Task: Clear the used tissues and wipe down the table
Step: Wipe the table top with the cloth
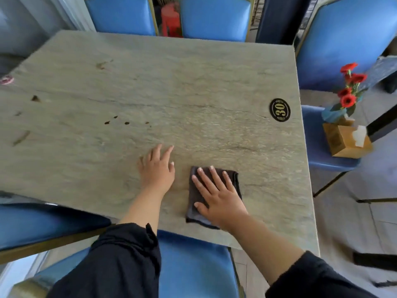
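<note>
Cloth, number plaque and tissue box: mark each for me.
cloth (233, 177): head view, far right corner, clear of the fingers.
number plaque (279, 110): head view, middle of the oval, on the 30.
tissue box (339, 143): head view, its wooden front side.

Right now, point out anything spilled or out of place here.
Dark brown spots and smears dot the table's left half, away from the cloth under the right hand. A tissue box and flower vase sit on a chair seat.

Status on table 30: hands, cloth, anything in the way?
Right hand flat on cloth, left hand open on table. Brown stains unwiped, far left. No tissues on top; path open.
</note>
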`<state>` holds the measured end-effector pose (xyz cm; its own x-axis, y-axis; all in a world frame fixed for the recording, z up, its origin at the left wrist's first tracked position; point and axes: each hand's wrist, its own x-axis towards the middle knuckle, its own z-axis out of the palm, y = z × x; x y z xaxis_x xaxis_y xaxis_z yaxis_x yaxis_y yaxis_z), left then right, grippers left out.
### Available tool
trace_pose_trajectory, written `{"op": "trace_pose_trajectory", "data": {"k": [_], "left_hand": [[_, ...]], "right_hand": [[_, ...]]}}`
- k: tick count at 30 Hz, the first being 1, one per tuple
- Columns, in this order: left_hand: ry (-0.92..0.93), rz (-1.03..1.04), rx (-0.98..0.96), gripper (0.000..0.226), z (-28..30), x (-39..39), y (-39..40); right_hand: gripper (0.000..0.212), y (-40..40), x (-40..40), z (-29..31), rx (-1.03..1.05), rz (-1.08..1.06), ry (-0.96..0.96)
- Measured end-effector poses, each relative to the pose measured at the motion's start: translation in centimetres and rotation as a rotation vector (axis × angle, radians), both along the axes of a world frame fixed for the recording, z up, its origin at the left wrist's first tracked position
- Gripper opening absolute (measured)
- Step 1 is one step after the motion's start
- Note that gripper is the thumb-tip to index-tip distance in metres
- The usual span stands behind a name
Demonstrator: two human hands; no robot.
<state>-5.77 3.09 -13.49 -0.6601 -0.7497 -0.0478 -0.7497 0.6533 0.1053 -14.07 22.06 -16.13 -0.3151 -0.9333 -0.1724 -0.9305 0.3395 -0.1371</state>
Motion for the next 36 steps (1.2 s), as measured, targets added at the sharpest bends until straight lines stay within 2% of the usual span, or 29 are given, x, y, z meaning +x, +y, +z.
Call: {"op": "trace_pose_trajectory", "data": {"k": [2,5,8,10,12,16,18,20,22,25,28,31,33,36], "left_hand": [[-0.046,0.057,0.004,0.062,0.1,2.2,-4.5],[-0.154,0.164,0.063,0.08,-0.3,5.3,-10.2],[-0.213,0.137,0.172,0.096,-1.5,7.7,-13.4],[-0.177,0.089,0.198,0.089,-2.4,8.5,-14.1],[-0.109,0.063,0.192,0.075,-2.6,9.0,-14.5],[0.07,-0.056,0.103,0.057,-2.3,11.2,-16.6],[0.138,-0.111,0.049,0.054,-2.3,12.0,-18.0],[0.142,-0.119,0.014,0.053,-2.5,11.9,-19.3],[0.154,-0.062,0.002,0.06,-2.4,11.0,-20.5],[0.126,0.053,0.09,0.073,-3.3,10.0,-23.0],[0.114,0.025,0.023,0.077,-3.9,10.1,-25.8],[0.216,-0.107,-0.049,0.056,-4.2,10.5,-28.8],[0.236,-0.209,-0.051,0.048,-4.1,10.5,-30.8],[0.247,-0.279,-0.041,0.051,-4.0,10.4,-32.8]], "right_hand": [[0.069,-2.0,-1.1,0.0,-0.012,-0.044,0.043],[0.071,-6.9,-1.7,0.1,0.022,-0.32,0.045],[0.069,-13.6,-0.2,0.4,0.049,-0.464,0.036],[0.07,-17.6,2.0,0.5,0.05,-0.432,0.019],[0.072,-20.7,5.3,0.5,0.036,-0.314,-0.003],[0.068,-21.3,11.1,0.4,-0.004,-0.05,-0.007],[0.068,-20.9,10.3,0.3,-0.006,-0.133,-0.01],[0.071,-21.8,8.6,0.4,-0.011,-0.317,-0.015],[0.072,-24.3,7.0,0.5,0.0,-0.474,-0.005],[0.071,-28.8,5.5,0.9,0.037,-0.59,-0.044],[0.07,-33.2,4.6,1.0,0.053,-0.572,-0.057],[0.069,-37.0,6.1,1.0,0.02,-0.478,-0.052],[0.068,-37.6,8.1,0.9,-0.008,-0.401,-0.056],[0.069,-35.1,10.0,0.5,-0.026,-0.353,-0.027]]}}
